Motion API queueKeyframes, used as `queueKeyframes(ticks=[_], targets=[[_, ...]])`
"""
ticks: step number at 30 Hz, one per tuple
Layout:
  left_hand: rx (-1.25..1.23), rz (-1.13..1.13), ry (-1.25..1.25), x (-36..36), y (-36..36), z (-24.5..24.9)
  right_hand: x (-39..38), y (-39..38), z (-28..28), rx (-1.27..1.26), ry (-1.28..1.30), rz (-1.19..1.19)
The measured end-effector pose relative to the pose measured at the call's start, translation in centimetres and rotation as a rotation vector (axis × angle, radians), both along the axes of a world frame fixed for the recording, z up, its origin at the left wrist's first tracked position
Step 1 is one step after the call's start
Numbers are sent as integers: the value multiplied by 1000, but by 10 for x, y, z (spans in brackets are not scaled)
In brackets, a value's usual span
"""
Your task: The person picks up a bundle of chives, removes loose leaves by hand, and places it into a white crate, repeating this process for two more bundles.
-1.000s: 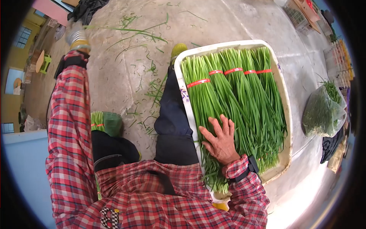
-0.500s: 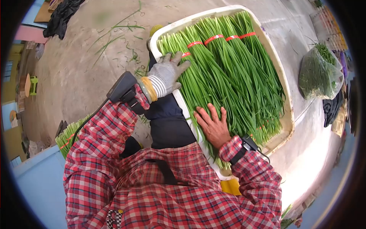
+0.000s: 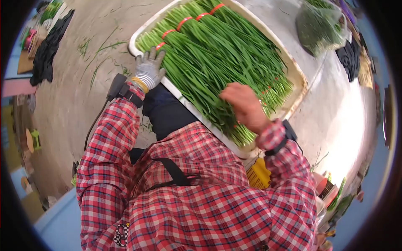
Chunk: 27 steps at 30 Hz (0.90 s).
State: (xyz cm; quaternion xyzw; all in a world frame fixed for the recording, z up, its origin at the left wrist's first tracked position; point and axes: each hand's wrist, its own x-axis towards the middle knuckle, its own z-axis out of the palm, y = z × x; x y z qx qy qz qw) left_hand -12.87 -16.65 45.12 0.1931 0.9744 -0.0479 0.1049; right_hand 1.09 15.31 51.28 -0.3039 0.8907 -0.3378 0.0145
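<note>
A white tray (image 3: 184, 101) holds several bundles of garlic chives (image 3: 226, 54), laid side by side with red bands near their pale stem ends. More stem ends and red bands show at its near right side. My left hand (image 3: 150, 69), in a grey glove with a striped cuff, rests at the tray's left edge by the nearest bundle. Its fingers are spread, the tips touching the stems near the red band. Bare and slightly blurred, my right hand (image 3: 245, 104) is over the leaf tips with its fingers curled closed. What lies inside those fingers is hidden.
A clear plastic bag (image 3: 320, 29) with greens stands on the floor beyond the tray. A yellow crate (image 3: 258, 173) shows below the tray's near corner. Loose leaves (image 3: 100, 50) lie on the floor at left, near dark cloth (image 3: 52, 48).
My right hand has gone from lying flat on the leaves to curled fingers, lifted. My left hand has slid back toward the tray's edge. The view has shifted, so the tray appears higher and further left.
</note>
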Motion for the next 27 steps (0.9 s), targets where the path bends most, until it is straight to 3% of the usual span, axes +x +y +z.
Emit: queueKeyframes(ticks=[2,4,6,7,9,12,13,16,20,22,26,27], targets=[[-17,12,-18,3,3,6,37,37,24,-296,-41,-511],[22,-6,16,13,4,11,73,76,28,-487,-262,-758],[61,-18,46,30,9,20,105,79,16,-495,-436,-747],[102,-97,31,40,14,30,112,59,26,-409,-528,-680],[237,-283,81,56,17,28,129,28,-5,-352,-679,-477],[197,-456,-180,71,36,39,135,-33,-33,-300,-522,-300],[258,-514,-125,75,39,35,132,-44,-42,-298,-462,-273],[235,-550,-191,74,53,32,111,-60,-55,-310,-335,-342],[222,-523,-253,64,65,28,88,-53,-67,-368,-572,-401],[240,-539,-228,57,66,30,75,-45,-80,-342,-573,-380],[188,-459,-311,50,65,18,63,-37,-104,-90,-622,-350],[194,-426,-347,47,66,12,59,-38,-106,110,-636,-267]])
